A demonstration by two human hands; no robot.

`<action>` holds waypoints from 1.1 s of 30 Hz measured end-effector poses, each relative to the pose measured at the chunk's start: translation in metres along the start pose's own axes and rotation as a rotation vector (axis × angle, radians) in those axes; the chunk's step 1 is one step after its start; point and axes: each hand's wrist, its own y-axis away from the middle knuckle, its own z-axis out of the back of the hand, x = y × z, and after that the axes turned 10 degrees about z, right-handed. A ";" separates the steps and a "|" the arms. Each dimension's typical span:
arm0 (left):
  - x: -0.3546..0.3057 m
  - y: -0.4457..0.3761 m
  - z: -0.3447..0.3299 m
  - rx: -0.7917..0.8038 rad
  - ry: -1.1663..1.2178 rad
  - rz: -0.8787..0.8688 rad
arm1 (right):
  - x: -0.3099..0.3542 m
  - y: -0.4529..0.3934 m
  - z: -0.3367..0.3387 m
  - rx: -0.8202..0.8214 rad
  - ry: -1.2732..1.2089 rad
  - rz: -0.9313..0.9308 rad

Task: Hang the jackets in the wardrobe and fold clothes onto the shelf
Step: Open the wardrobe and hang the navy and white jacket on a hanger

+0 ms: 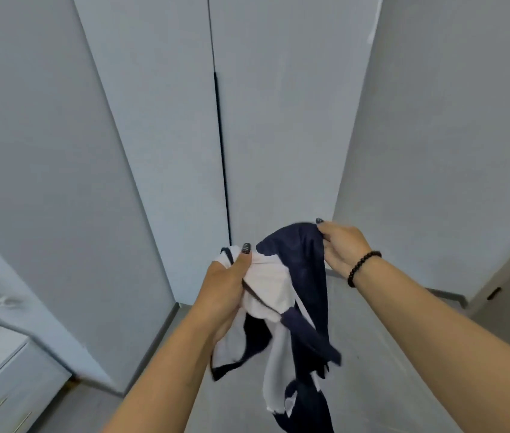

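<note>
Item one, the garment: navy and white cloth, bunched and crumpled, is hanging in the lower centre of the frame between your two hands, with its loose ends trailing down toward the bottom edge.

Item two, your left hand: it is sitting just left of centre, fingers curled round a gathered wad of the white part, thumb pressing on top of the cloth. The grip is closed tight on the fabric.

Item three, your right hand: it is sitting right of centre and slightly higher, pinching the top edge of the navy part between thumb and fingers and lifting that edge up. A dark beaded bracelet is circling the wrist.

Item four, the wardrobe doors: two pale grey panels are filling the upper centre of the frame, standing closed, with a thin dark seam running down between them.

Item five, the wall: pale grey, it is taking up the upper right.

Item six, a white drawer unit: it is showing in the lower left corner.

Item seven, the grey floor: it is lying beneath your arms in the lower part of the frame.
</note>
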 end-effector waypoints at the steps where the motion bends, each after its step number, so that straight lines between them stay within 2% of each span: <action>1: -0.008 -0.008 0.001 0.014 -0.046 -0.022 | -0.009 -0.004 -0.009 0.022 0.057 -0.010; 5: -0.033 -0.043 0.009 0.093 -0.197 -0.059 | -0.047 -0.018 -0.042 0.074 0.577 0.057; 9: -0.069 -0.084 0.035 0.102 -0.060 -0.090 | -0.079 -0.030 -0.063 0.106 0.714 0.164; 12: -0.093 -0.111 0.057 0.116 -0.042 -0.144 | -0.099 -0.028 -0.082 0.147 0.662 0.140; 16: -0.122 -0.142 0.078 0.155 -0.052 -0.171 | -0.118 -0.027 -0.119 0.075 0.674 0.155; 21: -0.146 -0.185 0.103 0.074 0.005 -0.183 | -0.122 -0.055 -0.178 0.297 0.558 0.251; 26: -0.168 -0.231 0.143 -0.062 0.091 -0.224 | -0.110 -0.133 -0.224 0.273 0.438 0.282; 30: -0.192 -0.274 0.181 -0.154 0.239 -0.151 | -0.086 -0.193 -0.260 0.336 0.430 0.379; 33: -0.198 -0.302 0.204 -0.193 0.083 -0.034 | -0.062 -0.231 -0.295 0.416 0.419 0.447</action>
